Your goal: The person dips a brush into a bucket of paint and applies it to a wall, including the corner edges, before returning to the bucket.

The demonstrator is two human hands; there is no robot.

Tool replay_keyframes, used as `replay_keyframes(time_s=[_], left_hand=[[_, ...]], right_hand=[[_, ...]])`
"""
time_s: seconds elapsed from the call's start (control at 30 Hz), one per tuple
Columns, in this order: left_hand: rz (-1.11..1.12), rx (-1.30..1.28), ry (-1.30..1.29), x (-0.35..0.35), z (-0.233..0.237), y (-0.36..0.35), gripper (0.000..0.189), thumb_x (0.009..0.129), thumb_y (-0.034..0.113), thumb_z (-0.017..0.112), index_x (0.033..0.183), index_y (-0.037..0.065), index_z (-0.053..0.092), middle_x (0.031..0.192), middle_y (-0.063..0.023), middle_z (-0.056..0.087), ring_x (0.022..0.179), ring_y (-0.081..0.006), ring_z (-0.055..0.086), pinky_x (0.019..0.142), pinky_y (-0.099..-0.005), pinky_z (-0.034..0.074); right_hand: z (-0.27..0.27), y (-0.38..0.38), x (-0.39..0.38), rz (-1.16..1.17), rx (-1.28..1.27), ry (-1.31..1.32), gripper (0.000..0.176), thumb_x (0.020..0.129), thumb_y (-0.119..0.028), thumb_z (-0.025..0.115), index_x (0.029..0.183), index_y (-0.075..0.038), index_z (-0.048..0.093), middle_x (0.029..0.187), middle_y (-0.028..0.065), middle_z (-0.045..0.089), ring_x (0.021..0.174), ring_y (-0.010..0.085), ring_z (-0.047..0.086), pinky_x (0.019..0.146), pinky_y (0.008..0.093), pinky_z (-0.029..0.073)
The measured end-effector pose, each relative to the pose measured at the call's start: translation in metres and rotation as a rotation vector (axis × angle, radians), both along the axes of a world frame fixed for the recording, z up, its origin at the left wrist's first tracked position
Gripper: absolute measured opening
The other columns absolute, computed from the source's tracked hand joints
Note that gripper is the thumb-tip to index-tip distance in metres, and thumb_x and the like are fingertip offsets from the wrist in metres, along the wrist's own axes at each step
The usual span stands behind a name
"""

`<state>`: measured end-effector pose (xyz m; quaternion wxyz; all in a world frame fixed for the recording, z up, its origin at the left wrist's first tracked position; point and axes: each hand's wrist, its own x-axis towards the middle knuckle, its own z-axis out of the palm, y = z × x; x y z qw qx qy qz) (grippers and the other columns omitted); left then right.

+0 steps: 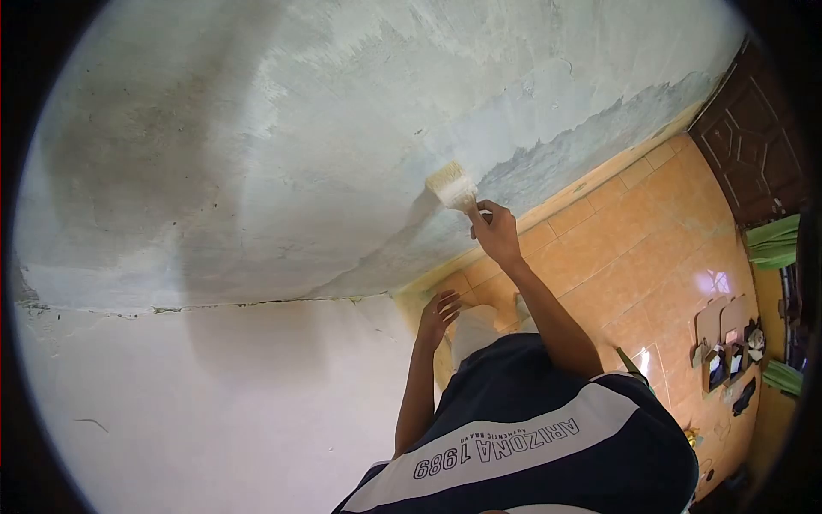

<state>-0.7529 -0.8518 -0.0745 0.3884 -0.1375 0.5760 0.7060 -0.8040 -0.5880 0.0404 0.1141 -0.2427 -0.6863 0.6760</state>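
Observation:
My right hand (495,231) is wrapped round the handle of a wide paintbrush (452,187). Pale bristles of the brush meet the patchy grey-white wall (342,154), and white paint coats the part near the handle. Lower on that wall runs a darker, rough strip with a ragged upper edge. My left hand (440,315) hangs near the wall corner, fingers apart and slightly bent, with nothing in it.
A smoother white wall (257,411) meets the patchy one along a cracked corner line. Orange floor tiles (634,248) stretch to the right. Farther off are a dark carved door (753,128), green curtains (772,242) and open cardboard boxes (723,355) on the floor.

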Motion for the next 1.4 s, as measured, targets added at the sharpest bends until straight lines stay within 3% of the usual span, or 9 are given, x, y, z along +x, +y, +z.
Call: replay_keyframes(time_s=[0.17,0.3,0.43,0.6,0.77,0.83,1.0,1.23,1.4], left_hand=[[0.019,0.033,-0.003,0.008,-0.007,-0.005,0.052,0.107,0.046,0.046,0.140,0.007,0.055,0.137,-0.0100,0.060,0.122,-0.0253,0.058,0.107,-0.0410,0.044],[0.055,0.070,-0.039,0.008,-0.013,-0.003,0.050,0.106,0.042,0.050,0.138,0.004,0.054,0.138,-0.0121,0.060,0.126,-0.0276,0.058,0.108,-0.0413,0.046],[0.048,0.075,-0.046,0.005,-0.013,0.006,0.051,0.107,0.041,0.049,0.139,0.003,0.052,0.139,-0.0145,0.059,0.126,-0.0289,0.058,0.109,-0.0423,0.046],[0.048,0.085,-0.007,0.002,-0.007,0.013,0.050,0.106,0.045,0.047,0.137,0.007,0.057,0.136,-0.0092,0.061,0.120,-0.0238,0.059,0.105,-0.0396,0.046],[0.076,0.105,0.004,-0.001,-0.008,0.004,0.050,0.106,0.044,0.047,0.137,0.007,0.057,0.136,-0.0092,0.061,0.120,-0.0237,0.059,0.105,-0.0393,0.046],[0.090,0.080,-0.009,0.003,-0.011,0.000,0.050,0.106,0.044,0.047,0.137,0.006,0.057,0.135,-0.0098,0.062,0.119,-0.0236,0.060,0.105,-0.0389,0.046],[0.084,0.076,-0.032,0.006,-0.014,0.004,0.050,0.106,0.045,0.048,0.137,0.006,0.057,0.134,-0.0103,0.062,0.118,-0.0235,0.060,0.105,-0.0386,0.046],[0.055,0.103,-0.025,0.000,-0.008,0.018,0.049,0.107,0.044,0.047,0.137,0.006,0.057,0.133,-0.0097,0.062,0.119,-0.0237,0.060,0.105,-0.0387,0.046],[0.073,0.082,-0.036,-0.005,-0.009,0.018,0.050,0.107,0.044,0.046,0.137,0.005,0.056,0.133,-0.0098,0.062,0.119,-0.0240,0.060,0.106,-0.0390,0.045]], right_hand=[[-0.013,0.007,0.005,0.005,0.059,-0.104,0.031,0.096,-0.025,0.064,0.097,0.004,0.072,0.063,0.0139,0.070,0.057,0.0194,0.069,0.057,0.0363,0.051],[0.026,0.005,-0.001,0.009,0.217,0.073,0.029,0.099,-0.022,0.061,0.095,0.005,0.071,0.063,0.0092,0.068,0.048,0.0147,0.056,0.050,0.0336,0.044],[0.073,-0.003,0.004,0.012,0.350,0.152,0.028,0.100,-0.019,0.060,0.093,0.006,0.070,0.064,0.0121,0.067,0.050,0.0187,0.059,0.051,0.0340,0.046],[0.075,0.001,0.016,0.018,0.467,0.422,0.025,0.098,-0.011,0.063,0.115,0.006,0.071,0.061,0.0130,0.061,0.053,0.0131,0.056,0.052,0.0313,0.046],[0.058,0.016,0.016,-0.217,0.362,0.293,0.034,0.098,-0.010,0.065,0.128,0.005,0.066,0.060,0.0083,0.052,0.057,0.0063,0.047,0.049,0.0272,0.042],[0.057,0.013,0.015,-0.225,0.377,0.268,0.030,0.093,-0.005,0.066,0.121,0.004,0.070,0.069,0.0198,0.065,0.054,0.0178,0.058,0.052,0.0335,0.046],[0.054,-0.019,0.004,-0.132,0.508,0.270,0.034,0.093,-0.005,0.067,0.126,0.001,0.068,0.067,0.0171,0.061,0.057,0.0329,0.061,0.054,0.0398,0.047],[0.053,0.004,0.023,0.029,0.580,0.331,0.035,0.093,-0.006,0.068,0.127,-0.002,0.068,0.068,0.0163,0.061,0.058,0.0305,0.061,0.055,0.0387,0.047],[0.052,-0.004,0.018,-0.228,0.468,0.350,0.039,0.092,-0.006,0.068,0.131,-0.003,0.067,0.069,0.0161,0.061,0.058,0.0278,0.059,0.056,0.0391,0.047]])
